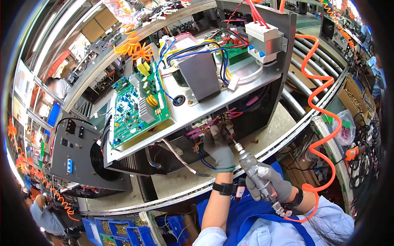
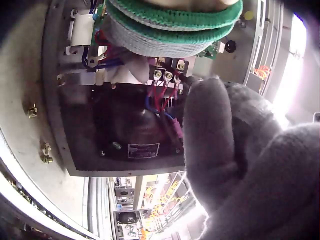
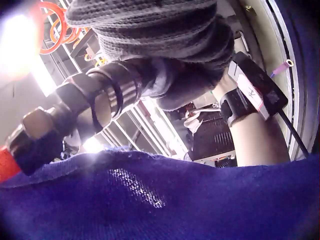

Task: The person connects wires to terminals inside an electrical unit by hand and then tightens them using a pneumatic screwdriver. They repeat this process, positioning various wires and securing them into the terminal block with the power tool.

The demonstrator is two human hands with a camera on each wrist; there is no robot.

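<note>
My left hand (image 1: 220, 151), in a grey glove with a green cuff, reaches under the metal shelf of an open equipment chassis (image 1: 283, 61). Its fingertips are at the pink-sleeved wires (image 1: 201, 130), partly blurred, and I cannot tell whether they pinch anything. My right hand (image 1: 280, 183), also gloved, grips an air screwdriver (image 1: 253, 167) by its body. The driver slants up and left, its bit reaching in beside the left fingers. In the left wrist view, red wires with ring lugs (image 2: 168, 76) sit at a row of screw terminals. The driver's hose fitting (image 3: 82, 102) shows in the right wrist view.
An orange coiled hose (image 1: 314, 143) runs from the driver past the roller conveyor. On the shelf are a green circuit board (image 1: 137, 112) and a grey boxed transformer (image 1: 199, 76). A loose cable (image 1: 180, 158) hangs out front. Another black unit (image 1: 78, 156) stands left. Blue bins (image 1: 119, 229) sit below.
</note>
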